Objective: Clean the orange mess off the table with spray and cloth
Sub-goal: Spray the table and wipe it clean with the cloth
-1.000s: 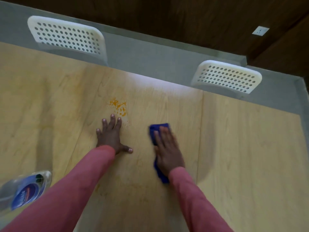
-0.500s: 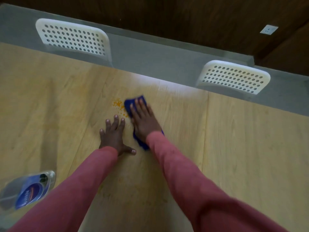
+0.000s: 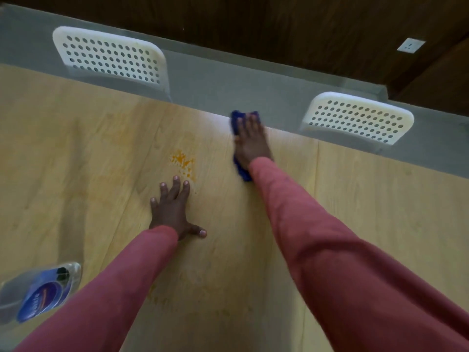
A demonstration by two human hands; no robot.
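Pale wood table [image 3: 355, 212] fills the view, two white perforated chairs [image 3: 111, 57] at far edge. Left hand [image 3: 175, 209] lies flat, fingers spread, prob. bracing the reach. Right hand [image 3: 251, 141], fingers straight, presses blue cloth [image 3: 239, 118] at far edge, right of orange mess [image 3: 182, 162], which isn't covered. Spray bottle [image 3: 38, 290] near left, cut off & blurred; label unreadable. Cloth mostly hidden under hand.
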